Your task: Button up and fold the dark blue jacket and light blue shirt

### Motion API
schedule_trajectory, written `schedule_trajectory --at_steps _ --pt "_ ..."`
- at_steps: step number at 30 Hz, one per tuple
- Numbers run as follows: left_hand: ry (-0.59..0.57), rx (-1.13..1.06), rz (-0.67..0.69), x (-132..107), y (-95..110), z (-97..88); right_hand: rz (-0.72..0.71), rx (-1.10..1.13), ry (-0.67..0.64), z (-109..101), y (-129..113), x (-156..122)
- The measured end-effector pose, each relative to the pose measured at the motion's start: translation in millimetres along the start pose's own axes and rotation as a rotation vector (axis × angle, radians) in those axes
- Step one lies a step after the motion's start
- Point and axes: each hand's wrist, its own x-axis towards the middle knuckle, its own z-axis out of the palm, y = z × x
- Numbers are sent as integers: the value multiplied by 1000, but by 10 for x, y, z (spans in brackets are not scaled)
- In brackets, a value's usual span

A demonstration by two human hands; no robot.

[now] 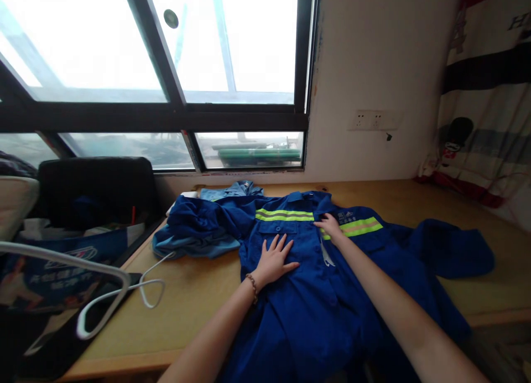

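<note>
A dark blue work jacket [302, 322] with yellow-green and silver reflective bands lies spread, front up, its collar toward the window. My left hand [274, 261], a beaded bracelet at its wrist, rests flat on the chest below a buttoned pocket flap, fingers spread. Just under the collar, my right hand [329, 226] pinches the front opening's edge beside the reflective band. A small white patch [327, 254] shows along that opening, below the right hand. Lighter blue clothing [232, 190] lies partly under the jacket's sleeve at the left and behind its collar.
The jacket lies on a yellowish table [194, 305] below a window. At the left, a white bent rod or cable [108, 269] juts over the table edge, near a black chair [97, 189] and a blue printed bag [70, 267]. A curtain [477, 134] hangs at the right.
</note>
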Motion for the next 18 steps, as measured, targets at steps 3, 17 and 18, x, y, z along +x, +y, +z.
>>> schedule_trajectory --at_steps 3,17,18 --pt "-40 0 6 -5 -33 -70 -42 -16 -152 144 173 -19" --pt "235 -181 -168 1237 522 135 -376 -675 -92 86 251 -266" --pt "258 -191 -170 1243 504 194 -375 -751 -53 70 242 -264"
